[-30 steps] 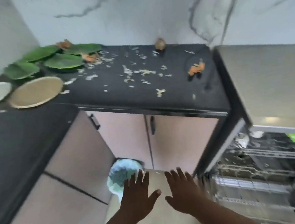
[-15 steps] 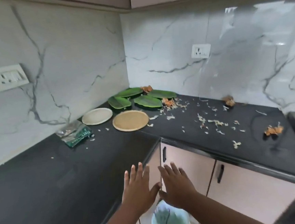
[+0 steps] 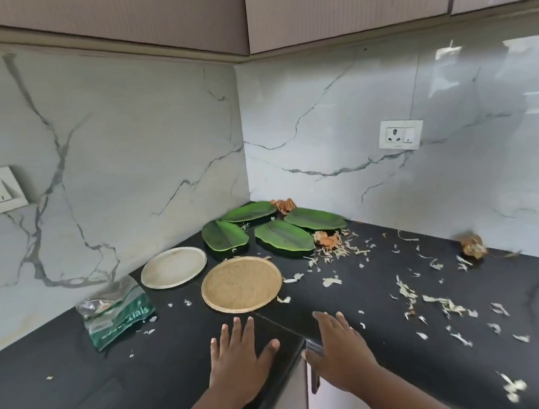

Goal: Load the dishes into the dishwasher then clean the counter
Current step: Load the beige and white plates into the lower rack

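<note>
Black stone forms the table (image 3: 83, 400), an L-shaped surface that wraps into the corner of two marble-patterned walls. Nearest the camera, the left hand (image 3: 239, 360) and the right hand (image 3: 339, 351) are extended side by side above the inner corner of the table. The fingers of both hands are straight, spread and released; neither hand holds anything. Their forward reach, palms down, suggests a pickup of the closest dish is in preparation.

That dish is the tan round plate (image 3: 242, 283), which lies flat just beyond the fingertips and apart from them. The white round plate (image 3: 173, 267) lies just beside it to the left. A crumpled green packet (image 3: 116, 310) lies left of both plates, near the wall.

Farther back, four green leaf-shaped plates (image 3: 284, 235) are grouped in the corner, close together. Orange food scraps (image 3: 328, 240) lie at their right edge, with a second clump (image 3: 283, 204) behind them against the wall. Pale peelings (image 3: 409, 290) are scattered across the right run of the table.

No dish appears loaded yet; all six remain on the table. The dishwasher is not in view. Judged from this layout, plate removal comes first, since the debris cannot be wiped fully while plates cover the surface.
</note>
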A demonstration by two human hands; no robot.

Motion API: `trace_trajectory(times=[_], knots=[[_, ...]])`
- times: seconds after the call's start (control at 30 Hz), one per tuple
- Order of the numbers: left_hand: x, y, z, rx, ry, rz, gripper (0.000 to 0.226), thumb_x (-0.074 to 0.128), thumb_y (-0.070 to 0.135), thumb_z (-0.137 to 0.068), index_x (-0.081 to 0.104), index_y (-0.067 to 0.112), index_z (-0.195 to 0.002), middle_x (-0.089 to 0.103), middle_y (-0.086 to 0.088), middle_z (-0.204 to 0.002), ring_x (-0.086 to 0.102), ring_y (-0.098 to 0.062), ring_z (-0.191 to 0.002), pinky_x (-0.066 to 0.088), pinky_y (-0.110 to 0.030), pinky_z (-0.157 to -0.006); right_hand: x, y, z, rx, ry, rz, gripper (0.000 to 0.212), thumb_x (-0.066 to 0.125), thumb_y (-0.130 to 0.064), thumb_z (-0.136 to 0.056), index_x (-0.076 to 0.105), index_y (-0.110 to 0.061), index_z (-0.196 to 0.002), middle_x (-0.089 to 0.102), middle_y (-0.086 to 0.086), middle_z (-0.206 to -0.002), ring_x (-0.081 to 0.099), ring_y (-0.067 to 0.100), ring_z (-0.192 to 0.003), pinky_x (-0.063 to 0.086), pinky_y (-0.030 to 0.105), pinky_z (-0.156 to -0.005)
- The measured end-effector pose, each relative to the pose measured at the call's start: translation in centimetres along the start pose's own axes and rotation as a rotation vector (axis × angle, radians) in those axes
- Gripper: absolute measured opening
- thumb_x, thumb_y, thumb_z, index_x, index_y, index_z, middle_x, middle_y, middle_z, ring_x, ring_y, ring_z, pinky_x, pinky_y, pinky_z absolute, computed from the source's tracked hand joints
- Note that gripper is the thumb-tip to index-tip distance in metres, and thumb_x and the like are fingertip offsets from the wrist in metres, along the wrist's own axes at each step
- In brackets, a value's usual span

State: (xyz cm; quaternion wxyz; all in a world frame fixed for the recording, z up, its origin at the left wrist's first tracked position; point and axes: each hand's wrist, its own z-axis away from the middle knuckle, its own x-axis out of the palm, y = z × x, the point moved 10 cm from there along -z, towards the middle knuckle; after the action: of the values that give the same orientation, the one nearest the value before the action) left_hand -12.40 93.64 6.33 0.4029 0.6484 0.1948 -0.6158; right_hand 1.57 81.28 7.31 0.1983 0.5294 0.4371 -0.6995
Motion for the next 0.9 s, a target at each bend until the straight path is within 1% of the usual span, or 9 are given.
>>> trace_trajectory(times=[0.13,0.2,0.33,0.43,0.53,0.6,0.7,0.8,0.9], knots=[[-0.5,-1.9,-4.8,-0.136,0.049,0.132,0.078,0.022,0.070,-0.090,0.011,0.024,-0.153,0.005,-0.001,-0.161,0.000,-0.025,-0.148,0.003,-0.044,-0.119,-0.6,0.2,-5.9,-0.029,-0.079,0.006,0.069,0.050,-0.053,-0.091,0.026,-0.025,-0.149,0.031,-0.003,-0.155,0.019,0.023,-0.146,0.024,0.043,-0.116],[-1.0,-4.0,-6.7,-0.218,0.078,0.249,0.075,0.028,0.068,-0.091,0.017,0.025,-0.152,0.011,-0.002,-0.161,0.005,-0.025,-0.148,0.009,-0.044,-0.119,-0.8,-0.2,-8.8,-0.031,-0.105,0.011,0.061,0.051,-0.054,-0.089,0.034,-0.028,-0.142,0.042,-0.004,-0.146,0.035,0.021,-0.136,0.033,0.040,-0.110],[-2.5,-9.5,-9.4,-0.384,0.128,0.475,0.071,0.039,0.063,-0.091,0.032,0.020,-0.147,0.031,-0.006,-0.153,0.027,-0.028,-0.141,0.026,-0.042,-0.113,-0.2,-1.6,-13.8,0.020,-0.160,-0.078,0.054,0.054,-0.050,-0.089,0.043,-0.025,-0.136,0.050,-0.003,-0.136,0.046,0.019,-0.124,0.041,0.037,-0.101],[-4.6,-14.7,-11.7,-0.581,0.237,0.811,0.061,0.048,0.048,-0.094,0.043,0.007,-0.140,0.053,-0.014,-0.134,0.056,-0.025,-0.112,0.040,-0.034,-0.092,1.5,-2.4,-16.9,0.110,-0.231,-0.176,0.058,0.056,-0.044,-0.087,0.042,-0.019,-0.138,0.053,0.001,-0.132,0.053,0.019,-0.117,0.046,0.034,-0.094],[-4.7,-19.0,-15.1,-0.768,0.302,1.312,0.031,0.049,0.026,-0.096,0.049,0.010,-0.123,0.058,-0.012,-0.094,0.057,-0.021,-0.072,0.044,-0.031,-0.065,3.1,-2.4,-20.3,0.253,-0.269,-0.266,0.061,0.058,-0.037,-0.084,0.039,-0.012,-0.136,0.052,0.006,-0.128,0.057,0.020,-0.105,0.049,0.031,-0.079],[-4.8,-21.0,-16.5,-0.897,0.286,1.406,0.028,0.055,0.027,-0.094,0.049,0.010,-0.115,0.054,-0.013,-0.101,0.056,-0.025,-0.083,0.047,-0.034,-0.071,3.4,-2.2,-22.3,0.362,-0.251,-0.294,0.060,0.058,-0.035,-0.084,0.038,-0.010,-0.134,0.052,0.008,-0.125,0.058,0.021,-0.099,0.052,0.032,-0.077],[-4.2,-22.5,-20.0,-0.967,0.268,1.694,0.047,0.059,0.028,-0.091,0.044,0.008,-0.131,0.049,-0.019,-0.124,0.054,-0.030,-0.100,0.048,-0.035,-0.081,4.2,-2.0,-24.9,0.475,-0.221,-0.300,0.058,0.058,-0.030,-0.085,0.036,-0.007,-0.133,0.045,0.014,-0.130,0.056,0.026,-0.100,0.049,0.034,-0.078],[-3.3,-22.8,-21.7,-1.058,0.297,1.784,0.051,0.058,0.030,-0.090,0.040,0.012,-0.134,0.047,-0.018,-0.131,0.053,-0.030,-0.110,0.047,-0.036,-0.078,4.7,-1.7,-26.0,0.527,-0.214,-0.278,0.054,0.058,-0.024,-0.085,0.034,-0.006,-0.130,0.038,0.018,-0.133,0.052,0.027,-0.093,0.047,0.036,-0.078],[-2.7,-22.7,-22.2,-1.120,0.347,1.778,0.050,0.056,0.031,-0.090,0.042,0.018,-0.136,0.046,-0.010,-0.134,0.051,-0.027,-0.118,0.047,-0.037,-0.079,5.6,-0.8,-27.0,0.568,-0.210,-0.265,0.052,0.059,-0.021,-0.080,0.035,-0.006,-0.124,0.046,0.017,-0.123,0.056,0.029,-0.095,0.054,0.042,-0.085]])
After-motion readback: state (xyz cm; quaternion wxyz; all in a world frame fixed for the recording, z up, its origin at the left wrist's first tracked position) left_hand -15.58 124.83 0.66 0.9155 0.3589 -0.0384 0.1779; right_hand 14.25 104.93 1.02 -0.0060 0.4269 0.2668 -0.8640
